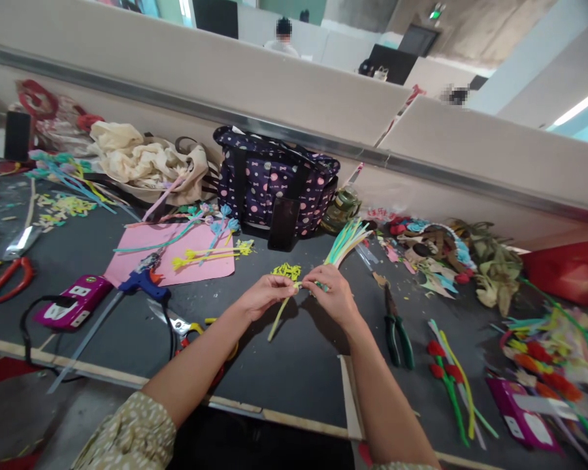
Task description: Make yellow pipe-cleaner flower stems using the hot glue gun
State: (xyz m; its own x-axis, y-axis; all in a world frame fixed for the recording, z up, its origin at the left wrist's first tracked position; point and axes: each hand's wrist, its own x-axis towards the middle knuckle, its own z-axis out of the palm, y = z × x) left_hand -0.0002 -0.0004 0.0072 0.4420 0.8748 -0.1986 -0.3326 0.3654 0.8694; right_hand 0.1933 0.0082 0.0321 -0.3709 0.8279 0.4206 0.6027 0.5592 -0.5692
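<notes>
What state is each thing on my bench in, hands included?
Left hand, pinching a yellow stem
Right hand, apparently gripping fanned stems
Bag, standing upright
Phone against bag, upright, screen dark
Glue gun, lying partly on pink sheet
Pink sheet, spread flat
Pliers, lying flat
Middle scissors, partly behind left arm

From left hand: free passage over tabletop at 6 o'clock, between forearms. Obstacles: scissors at 8, glue gun at 9, propped phone at 12.
</notes>
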